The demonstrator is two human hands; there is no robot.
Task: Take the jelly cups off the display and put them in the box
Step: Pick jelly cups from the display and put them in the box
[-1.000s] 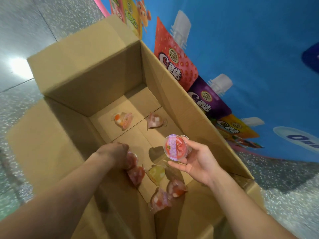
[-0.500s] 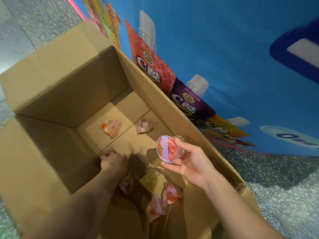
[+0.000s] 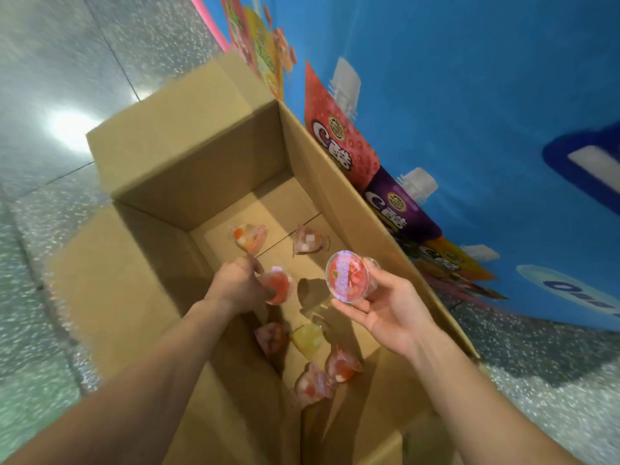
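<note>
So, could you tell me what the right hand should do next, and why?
Probably lower the clear plastic jelly cup with the purple-edged lid into the brown cardboard box and loosen the grip: the right hand holds it over the open box, and other cups already lie on its floor.

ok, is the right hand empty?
No, the right hand holds a red jelly cup by its sides over the open box.
</note>
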